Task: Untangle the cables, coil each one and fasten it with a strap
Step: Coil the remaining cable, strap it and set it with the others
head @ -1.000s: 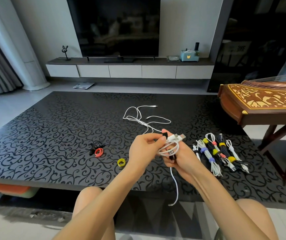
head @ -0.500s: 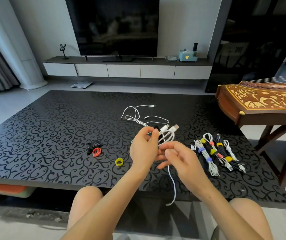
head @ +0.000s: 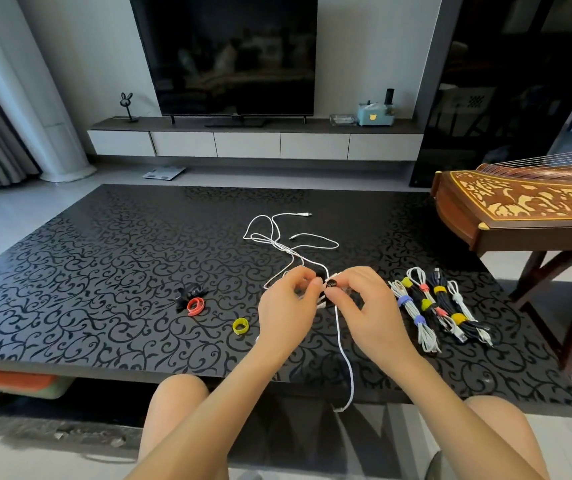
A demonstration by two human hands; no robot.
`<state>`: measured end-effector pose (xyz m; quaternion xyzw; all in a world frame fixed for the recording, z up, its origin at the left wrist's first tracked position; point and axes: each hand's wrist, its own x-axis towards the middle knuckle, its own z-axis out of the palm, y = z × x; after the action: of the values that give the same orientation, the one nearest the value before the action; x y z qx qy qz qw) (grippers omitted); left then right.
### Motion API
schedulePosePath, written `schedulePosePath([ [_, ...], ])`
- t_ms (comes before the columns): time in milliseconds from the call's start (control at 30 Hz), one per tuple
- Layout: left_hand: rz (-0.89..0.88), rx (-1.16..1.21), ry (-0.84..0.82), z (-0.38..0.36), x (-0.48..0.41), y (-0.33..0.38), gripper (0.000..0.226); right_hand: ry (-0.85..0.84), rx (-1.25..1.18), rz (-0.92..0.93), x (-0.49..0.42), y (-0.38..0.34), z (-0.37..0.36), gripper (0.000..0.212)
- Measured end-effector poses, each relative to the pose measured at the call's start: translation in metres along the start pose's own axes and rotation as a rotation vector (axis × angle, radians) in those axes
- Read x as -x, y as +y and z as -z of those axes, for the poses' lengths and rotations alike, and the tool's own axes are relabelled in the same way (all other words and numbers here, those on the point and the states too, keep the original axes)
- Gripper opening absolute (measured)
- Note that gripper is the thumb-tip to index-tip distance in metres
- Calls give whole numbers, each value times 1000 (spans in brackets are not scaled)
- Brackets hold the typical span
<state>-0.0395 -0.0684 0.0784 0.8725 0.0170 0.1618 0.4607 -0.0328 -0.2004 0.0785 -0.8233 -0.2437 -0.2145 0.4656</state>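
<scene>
Both hands have closed in on one small spot just above the table (head: 104, 289). Half a second ago the right hand (head: 371, 308) was spread, its fingers loose and reaching under the coil. Now its thumb and forefinger pinch the black strap (head: 331, 283) that sits on the white cable (head: 342, 341). The left hand (head: 288, 306) has rolled inward, and its curled fingertips grip the small coil right beside the strap. The two plugs that stuck up past the left fingers a moment ago are now hidden behind the hands.

I read this as coiling giving way to fastening, with the strap about to be wrapped. A long tail of the same cable is not coiled, though. It hangs from the hands past the near table edge, so the strap may only be getting anchored first (hard to say from here).

The rest of the table looks unchanged:

- The loose cables (head: 277, 241) lie tangled further back.
- The finished bundles (head: 430, 306) are lined up to the right.
- The spare red strap (head: 195, 305) and yellow strap (head: 240, 326) wait on the left.

There are at least two more cables to do after this one.
</scene>
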Motion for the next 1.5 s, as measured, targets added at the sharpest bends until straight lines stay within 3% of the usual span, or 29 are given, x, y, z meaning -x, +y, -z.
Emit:
schedulePosePath([
  [167, 0, 104, -15, 4, -2, 4, 10, 177, 90, 30, 7, 7, -12, 24],
  [333, -71, 127, 15, -4, 10, 8, 12, 251, 171, -50, 4, 6, -13, 29],
  [433, -31, 199, -82, -3, 9, 6, 15, 275, 239, -10, 2, 4, -12, 30],
  [533, 129, 399, -219, 1, 7, 10, 17, 285, 253, 34, 1, 3, -9, 29],
  [667, 255, 456, -383, 7, 2, 15, 19, 289, 329, 124, 0, 5, -4, 27],
  [800, 281, 521, -310, 6, 1, 19, 11, 325, 368, 255, -7, 7, -2, 17],
  [900, 166, 509, -246, 2, 5, 22, 16, 322, 315, 298, -14, 7, 1, 10],
  [1067, 30, 599, -153, 8, 9, 24, 16, 289, 288, 298, -21, -5, 6, 5],
  [1233, -74, 598, -289, 14, 12, 19, 16, 249, 248, 209, -24, -7, 15, 18],
  [1500, -301, 214, -333, 31, 14, 26, 3, -169, -5, -138, -60, -45, 62, 17],
])
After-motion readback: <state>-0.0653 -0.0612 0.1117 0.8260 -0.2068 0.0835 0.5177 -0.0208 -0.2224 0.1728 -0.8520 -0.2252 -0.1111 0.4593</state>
